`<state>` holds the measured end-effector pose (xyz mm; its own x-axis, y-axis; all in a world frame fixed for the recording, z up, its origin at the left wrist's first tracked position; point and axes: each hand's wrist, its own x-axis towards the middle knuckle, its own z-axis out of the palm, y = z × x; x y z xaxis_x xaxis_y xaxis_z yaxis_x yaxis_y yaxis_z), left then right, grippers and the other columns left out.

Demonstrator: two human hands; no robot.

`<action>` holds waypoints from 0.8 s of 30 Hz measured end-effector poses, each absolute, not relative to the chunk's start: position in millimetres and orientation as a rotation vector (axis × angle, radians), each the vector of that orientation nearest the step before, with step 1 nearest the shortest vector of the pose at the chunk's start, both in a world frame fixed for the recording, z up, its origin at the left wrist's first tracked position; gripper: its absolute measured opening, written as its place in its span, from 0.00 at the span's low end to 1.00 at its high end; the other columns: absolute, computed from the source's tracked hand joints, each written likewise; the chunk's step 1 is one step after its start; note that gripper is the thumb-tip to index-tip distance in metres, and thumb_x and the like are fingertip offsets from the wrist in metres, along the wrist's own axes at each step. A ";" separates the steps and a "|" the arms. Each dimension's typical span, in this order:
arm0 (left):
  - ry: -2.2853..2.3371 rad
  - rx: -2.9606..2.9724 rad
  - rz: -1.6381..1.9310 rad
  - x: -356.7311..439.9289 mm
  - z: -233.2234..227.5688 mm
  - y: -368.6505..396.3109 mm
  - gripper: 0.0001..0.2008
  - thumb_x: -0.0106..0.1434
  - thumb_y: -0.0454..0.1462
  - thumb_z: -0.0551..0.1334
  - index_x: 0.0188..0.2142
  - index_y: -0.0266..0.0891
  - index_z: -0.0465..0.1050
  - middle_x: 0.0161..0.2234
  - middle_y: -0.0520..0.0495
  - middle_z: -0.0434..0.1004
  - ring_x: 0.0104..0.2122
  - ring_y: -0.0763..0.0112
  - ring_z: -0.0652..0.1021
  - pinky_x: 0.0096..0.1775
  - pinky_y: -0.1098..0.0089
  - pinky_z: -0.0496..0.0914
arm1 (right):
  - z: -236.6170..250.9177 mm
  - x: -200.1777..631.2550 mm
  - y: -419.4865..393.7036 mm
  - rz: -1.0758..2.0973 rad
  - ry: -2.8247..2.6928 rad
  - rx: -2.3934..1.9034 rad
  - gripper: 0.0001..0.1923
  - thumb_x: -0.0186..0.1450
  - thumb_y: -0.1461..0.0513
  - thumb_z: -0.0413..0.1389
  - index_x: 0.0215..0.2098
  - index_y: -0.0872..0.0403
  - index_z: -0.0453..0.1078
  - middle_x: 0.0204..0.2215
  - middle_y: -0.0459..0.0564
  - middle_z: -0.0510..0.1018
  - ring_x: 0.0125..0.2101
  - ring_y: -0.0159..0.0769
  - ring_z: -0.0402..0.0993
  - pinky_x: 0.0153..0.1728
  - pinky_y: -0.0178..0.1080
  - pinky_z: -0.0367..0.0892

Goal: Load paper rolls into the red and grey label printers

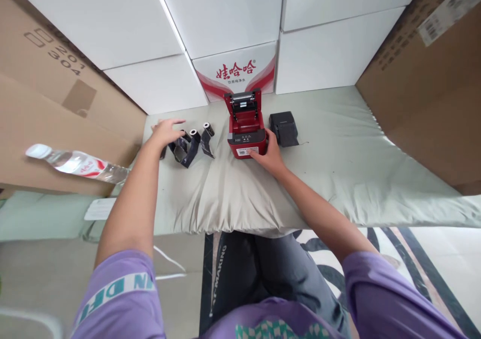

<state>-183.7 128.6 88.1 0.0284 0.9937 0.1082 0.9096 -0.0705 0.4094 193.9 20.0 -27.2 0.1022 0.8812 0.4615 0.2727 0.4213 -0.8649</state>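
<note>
A small red and black receipt printer (246, 137) stands on the cloth-covered surface, its lid tilted up at the back and its red inner bay showing. My right hand (271, 154) grips its front right corner, thumb on the white label. My left hand (167, 132) is held open above the left part of a group of small black rolls, fingers pointing right; whether it touches one I cannot tell. Of these, one roll (193, 133) has a white core and a loose black strip trailing from it. Another roll (208, 127) lies closer to the printer, also partly unwound.
Right of the printer lies a black boxy device (284, 128). White cartons (240, 71) are stacked behind. Brown cardboard boxes (424, 88) flank both sides. A water bottle (80, 163) lies at the left, beside my forearm. The pale green cloth (225, 199) is wrinkled at the front edge.
</note>
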 end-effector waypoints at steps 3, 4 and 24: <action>1.988 2.118 0.268 -155.5 84.2 127.5 0.18 0.54 0.42 0.70 0.45 0.47 0.82 0.49 0.43 0.84 0.62 0.40 0.71 0.65 0.34 0.47 | -25.8 194.6 18.7 0.619 -1.448 -1.099 0.48 0.54 0.45 0.71 0.66 0.49 0.57 0.62 0.62 0.68 0.63 0.58 0.68 0.66 0.65 0.64; 1.998 2.112 0.239 -148.1 82.0 126.6 0.16 0.54 0.43 0.69 0.43 0.48 0.83 0.47 0.42 0.85 0.60 0.39 0.73 0.65 0.36 0.49 | -25.1 194.7 18.2 0.622 -1.451 -1.100 0.48 0.55 0.46 0.71 0.66 0.49 0.58 0.62 0.62 0.68 0.63 0.58 0.68 0.66 0.64 0.64; 1.163 1.772 1.073 -22.7 99.7 80.0 0.25 0.57 0.54 0.69 0.47 0.44 0.67 0.44 0.44 0.81 0.46 0.59 0.81 0.45 0.61 0.73 | -32.6 193.1 24.3 0.620 -1.431 -1.082 0.49 0.54 0.44 0.70 0.67 0.47 0.57 0.63 0.60 0.68 0.62 0.56 0.69 0.65 0.62 0.66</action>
<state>-22.7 80.0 99.7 0.2370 0.9413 0.2403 0.3151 -0.3085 0.8975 193.1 24.3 -32.6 0.1077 0.8771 0.4680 0.2592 0.4297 -0.8650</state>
